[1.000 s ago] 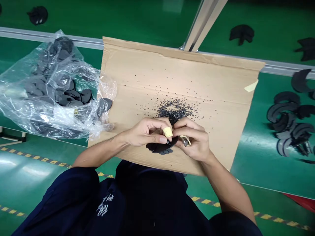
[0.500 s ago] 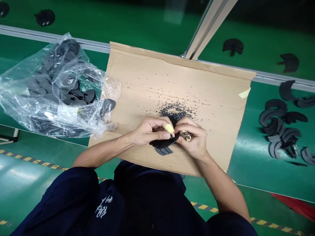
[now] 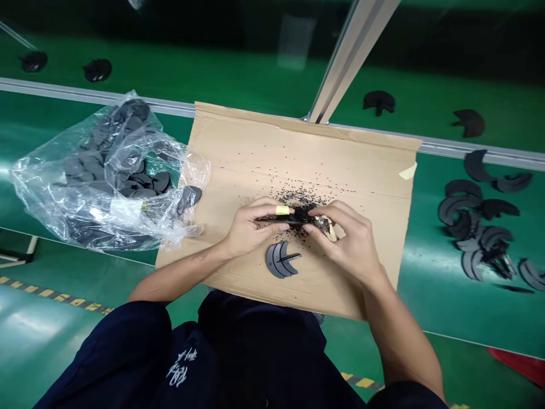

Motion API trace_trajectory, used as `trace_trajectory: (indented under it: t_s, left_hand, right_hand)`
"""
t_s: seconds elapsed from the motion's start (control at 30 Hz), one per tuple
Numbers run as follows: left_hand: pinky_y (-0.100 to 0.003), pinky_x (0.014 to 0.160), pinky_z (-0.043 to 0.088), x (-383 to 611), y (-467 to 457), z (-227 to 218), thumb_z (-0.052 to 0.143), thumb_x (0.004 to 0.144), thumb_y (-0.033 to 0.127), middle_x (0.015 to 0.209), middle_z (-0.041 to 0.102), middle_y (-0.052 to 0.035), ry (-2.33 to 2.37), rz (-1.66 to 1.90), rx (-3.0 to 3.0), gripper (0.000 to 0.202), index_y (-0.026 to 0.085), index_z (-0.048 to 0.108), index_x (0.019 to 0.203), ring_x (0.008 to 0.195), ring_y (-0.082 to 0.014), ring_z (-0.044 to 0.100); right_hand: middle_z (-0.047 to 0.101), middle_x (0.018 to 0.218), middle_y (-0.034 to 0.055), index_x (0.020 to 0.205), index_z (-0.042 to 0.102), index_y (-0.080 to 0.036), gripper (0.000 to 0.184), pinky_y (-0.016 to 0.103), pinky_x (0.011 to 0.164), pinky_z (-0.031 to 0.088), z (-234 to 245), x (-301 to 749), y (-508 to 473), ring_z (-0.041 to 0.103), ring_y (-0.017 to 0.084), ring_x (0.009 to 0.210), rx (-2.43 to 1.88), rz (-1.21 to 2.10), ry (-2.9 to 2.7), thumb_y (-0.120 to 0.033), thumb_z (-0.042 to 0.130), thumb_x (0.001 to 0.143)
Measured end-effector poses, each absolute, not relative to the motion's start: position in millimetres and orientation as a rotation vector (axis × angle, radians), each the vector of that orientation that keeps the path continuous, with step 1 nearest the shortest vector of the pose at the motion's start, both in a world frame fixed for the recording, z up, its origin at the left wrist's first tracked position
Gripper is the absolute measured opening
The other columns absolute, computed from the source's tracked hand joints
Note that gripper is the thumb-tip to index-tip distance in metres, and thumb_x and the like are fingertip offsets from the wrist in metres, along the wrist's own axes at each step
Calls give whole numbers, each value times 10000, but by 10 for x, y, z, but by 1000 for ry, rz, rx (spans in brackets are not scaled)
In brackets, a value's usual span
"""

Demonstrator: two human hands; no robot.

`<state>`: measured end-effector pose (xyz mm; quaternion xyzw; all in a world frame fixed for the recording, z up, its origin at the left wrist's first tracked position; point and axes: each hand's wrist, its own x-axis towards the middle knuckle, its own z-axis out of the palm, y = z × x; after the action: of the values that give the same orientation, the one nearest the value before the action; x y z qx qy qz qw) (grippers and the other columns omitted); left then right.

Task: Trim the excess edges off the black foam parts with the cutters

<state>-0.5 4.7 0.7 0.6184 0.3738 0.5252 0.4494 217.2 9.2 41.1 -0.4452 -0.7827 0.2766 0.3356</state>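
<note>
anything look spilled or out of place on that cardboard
Yes: tiny black bits are scattered loose over the cardboard, thickest between the left hand and right hand. They look spilled, straying unevenly well beyond the main pile, though possibly just debris.

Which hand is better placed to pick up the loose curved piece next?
Probably the left hand: it is nearer the curved piece on the cardboard, though it pinches a dark piece. The right hand grasps a shiny object.

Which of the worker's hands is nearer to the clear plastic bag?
The left. The left hand is over the cardboard sheet, apart from the clear plastic bag and to its right; the right hand is farther right, beyond the left one.
</note>
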Motion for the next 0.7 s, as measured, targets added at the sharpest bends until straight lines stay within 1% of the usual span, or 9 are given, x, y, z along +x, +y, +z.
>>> trace_trajectory:
  t_s: [0.1,0.17,0.27,0.37,0.5,0.7]
  left_hand:
    - [-246,809,602,-30,79,25,828,832,230,983,754,-48,879,1341,1639,301,239,788,1130,905,-123,710]
    - [-240,798,600,-40,79,32,819,840,216,984,752,-46,860,1346,1681,319,248,781,1156,902,-119,704]
    - [-236,778,594,-49,60,39,792,865,194,998,751,-52,848,1323,1723,326,251,770,1185,899,-121,700]
    - [-224,759,584,-54,44,44,779,876,192,1010,748,-56,832,1305,1738,335,250,763,1207,891,-118,697]
    - [-220,755,580,-57,42,46,790,871,224,1008,743,-57,816,1318,1736,356,254,756,1225,885,-117,692]
    - [-213,735,573,-65,42,33,789,872,212,1011,743,-55,802,1341,1761,377,261,746,1243,879,-111,691]
  right_hand:
    - [710,911,70,1031,695,-196,143,365,749,497,413,2264,146,638,210,813,-1145,556,-2222,-266,625,927]
    - [703,906,75,1035,686,-191,162,361,733,473,399,2287,169,623,214,804,-1152,470,-2301,-224,588,911]
    - [691,872,71,1015,675,-192,160,343,687,414,369,2274,181,589,213,778,-1155,355,-2377,-214,588,882]
    - [689,857,68,1009,671,-188,157,334,675,386,341,2237,177,579,208,771,-1131,298,-2428,-203,579,883]
    - [699,840,68,1016,683,-173,159,325,666,393,329,2205,172,592,199,753,-1107,264,-2425,-189,561,915]
    - [699,801,67,1001,702,-166,174,307,661,430,373,2189,155,596,185,711,-1122,228,-2441,-201,542,946]
